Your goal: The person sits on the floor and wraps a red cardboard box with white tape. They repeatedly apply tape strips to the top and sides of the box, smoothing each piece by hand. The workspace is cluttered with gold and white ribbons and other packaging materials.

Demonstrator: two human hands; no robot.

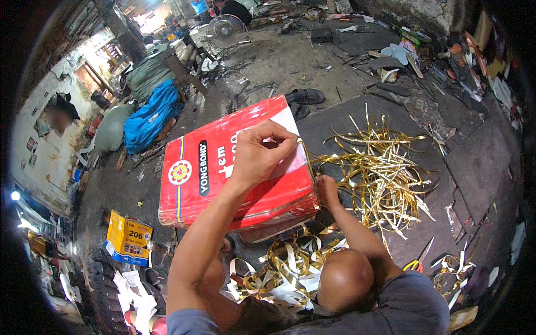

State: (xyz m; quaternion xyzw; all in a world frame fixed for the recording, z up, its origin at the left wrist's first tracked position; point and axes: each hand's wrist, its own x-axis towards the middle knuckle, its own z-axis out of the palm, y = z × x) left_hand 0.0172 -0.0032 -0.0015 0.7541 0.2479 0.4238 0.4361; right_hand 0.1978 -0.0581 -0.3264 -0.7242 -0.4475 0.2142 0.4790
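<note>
A red carton [245, 206] wrapped in shiny clear film stands tilted before me, with a white patch on its top. My left hand [259, 151] is over that top, thumb and forefinger pinched at the right edge. A thin gold strip [306, 156] runs down this edge from the pinch. Low beside the carton's right side, my right hand [326, 190] is closed, its fingertips partly hidden. To its right lies a loose heap of narrow gold strips [391, 178]. Wider gold and white strips [290, 268] lie tangled between the carton and my bare knee [346, 279].
Scissors [417, 258] with red and yellow handles lie right of my knee. At left is a yellow and blue carton piece [128, 237]. Dark sandals [306, 97] lie beyond the red carton. Blue sheeting [153, 117], sacks and a fan [226, 30] stand farther back; scraps line the right.
</note>
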